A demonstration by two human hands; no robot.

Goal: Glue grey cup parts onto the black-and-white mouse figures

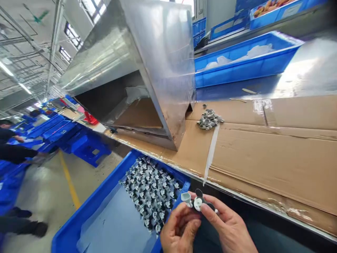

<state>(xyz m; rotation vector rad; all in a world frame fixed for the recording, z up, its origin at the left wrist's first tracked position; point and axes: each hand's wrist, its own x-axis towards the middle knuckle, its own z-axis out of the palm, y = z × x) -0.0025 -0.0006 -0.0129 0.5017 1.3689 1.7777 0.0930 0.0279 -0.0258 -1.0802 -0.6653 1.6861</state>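
Below a brown cardboard-covered workbench (pixel 263 154), a blue rectangular plastic tray (pixel 91 205) is seen. Near its right edge, 1 small grey-and-white lobed piece (pixel 198 203) is pinched between left hand (pixel 179 230) and right hand (pixel 229 225), brought together.

Small grey cup (pixel 186 198), mouth tipped upward, beside dark-grey lobed piece (pixel 198 203), white round centre showing. Touching or joined: unclear. Both between left hand (pixel 179 227) and right hand (pixel 228 225), off counter's (pixel 273 158) near edge.

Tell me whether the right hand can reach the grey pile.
Probably yes: nothing seems to block the right hand from crossing the cardboard to the grey pile, though that hand helps hold a small part.
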